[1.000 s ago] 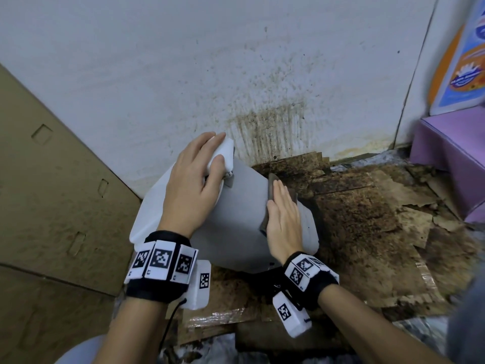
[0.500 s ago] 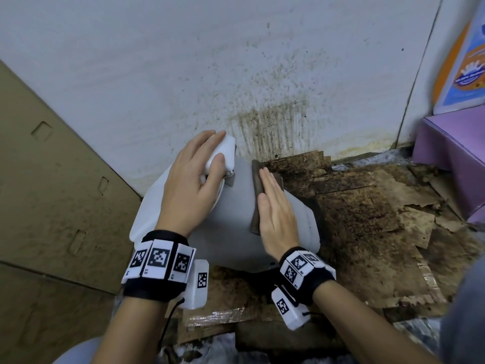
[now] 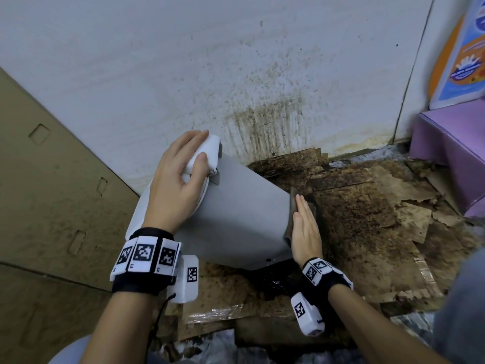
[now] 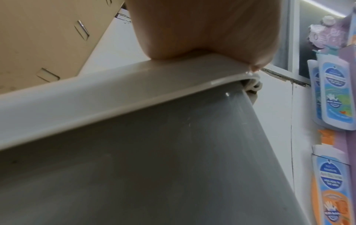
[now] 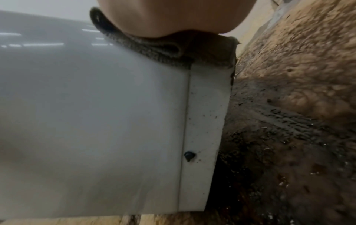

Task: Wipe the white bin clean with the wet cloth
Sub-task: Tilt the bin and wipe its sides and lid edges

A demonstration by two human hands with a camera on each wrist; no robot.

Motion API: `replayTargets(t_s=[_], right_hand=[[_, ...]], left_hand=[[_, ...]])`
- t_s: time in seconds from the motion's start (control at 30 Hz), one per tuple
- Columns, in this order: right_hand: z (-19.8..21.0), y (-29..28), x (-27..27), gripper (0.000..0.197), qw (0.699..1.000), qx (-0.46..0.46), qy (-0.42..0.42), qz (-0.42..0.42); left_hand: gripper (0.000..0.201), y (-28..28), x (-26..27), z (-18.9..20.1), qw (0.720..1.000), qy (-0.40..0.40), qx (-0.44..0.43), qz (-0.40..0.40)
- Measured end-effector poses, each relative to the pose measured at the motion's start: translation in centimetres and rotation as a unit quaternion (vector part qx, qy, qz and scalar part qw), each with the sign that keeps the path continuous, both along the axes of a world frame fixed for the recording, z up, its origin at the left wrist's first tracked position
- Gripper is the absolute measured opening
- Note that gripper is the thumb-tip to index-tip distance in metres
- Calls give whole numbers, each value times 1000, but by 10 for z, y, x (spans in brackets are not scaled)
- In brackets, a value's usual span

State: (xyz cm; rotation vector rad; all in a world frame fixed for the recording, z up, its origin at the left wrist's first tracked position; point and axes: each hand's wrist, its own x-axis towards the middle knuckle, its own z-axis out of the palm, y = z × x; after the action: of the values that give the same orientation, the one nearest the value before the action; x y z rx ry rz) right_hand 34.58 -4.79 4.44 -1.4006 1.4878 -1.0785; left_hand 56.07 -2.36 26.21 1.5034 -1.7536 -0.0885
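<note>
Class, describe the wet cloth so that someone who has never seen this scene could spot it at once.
Find the white bin tipped on its side below the stained wall. At its base end, the right hand presses flat on the cloth. It is the only dark, folded, nubbly fabric there, unlike the smooth bin.

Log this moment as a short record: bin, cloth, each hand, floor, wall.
bin: white bin, tipped over on its side, base end toward the right
cloth: dark wet cloth, pressed flat on the bin near its base edge
left hand: left hand grips the bin's lid end
right hand: right hand, fingers straight, presses the cloth against the bin
floor: stained brown cardboard, wet and dirty
wall: white wall with brown splatter behind the bin
</note>
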Motion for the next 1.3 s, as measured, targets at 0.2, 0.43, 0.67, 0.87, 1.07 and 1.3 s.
replayTargets(t_s=[0.2,0.43,0.67,0.87,1.07,1.3], right_hand=[[2,-2,7,63,1000,-19,11,2],[57,6,47,72,993,-97,43,43],[112,10,82,59,976,-164,22,140],[89,12,65,54,968,-220,52,109],[38,8,32,54,975,-198,68,69],[-26,20,-6,56,995,-91,47,-12]], left_hand=[[42,3,3,0,1000,3,4,22],[43,3,1,-2,1000,-14,8,20],[43,4,7,-2,1000,-6,8,21],[42,10,5,-2,1000,-3,7,15],[40,9,5,1,999,37,14,19],[39,8,4,3,998,56,20,17]])
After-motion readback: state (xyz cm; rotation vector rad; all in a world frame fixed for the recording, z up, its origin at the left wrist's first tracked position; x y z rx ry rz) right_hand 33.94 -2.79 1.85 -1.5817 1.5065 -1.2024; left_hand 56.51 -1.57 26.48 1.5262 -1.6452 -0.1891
